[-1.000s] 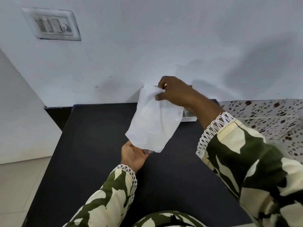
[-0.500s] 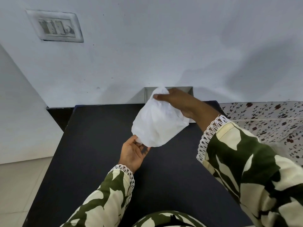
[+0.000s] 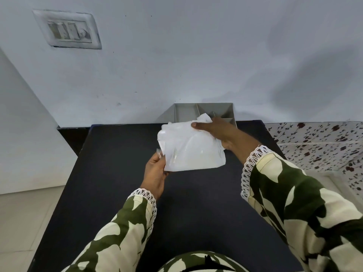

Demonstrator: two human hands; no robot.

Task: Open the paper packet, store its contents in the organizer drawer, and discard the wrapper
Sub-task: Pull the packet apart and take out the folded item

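Note:
A white paper packet (image 3: 190, 148) is held above the black table (image 3: 117, 173), lying almost flat. My right hand (image 3: 218, 132) grips its far upper edge, thumb on top. My left hand (image 3: 155, 173) holds its near left corner from below. Behind the packet, against the wall, stands a grey organizer drawer (image 3: 186, 112) with several compartments; its front part is hidden by the packet and my right hand. What the packet holds does not show.
A switch plate (image 3: 68, 29) is fixed high on the wall at left. A flower-patterned surface (image 3: 318, 142) lies to the right of the table. Pale floor tiles (image 3: 19, 222) show on the left.
The packet has come down from hanging upright to lying nearly flat. My right hand has moved lower and to the right. The organizer drawer shows more.

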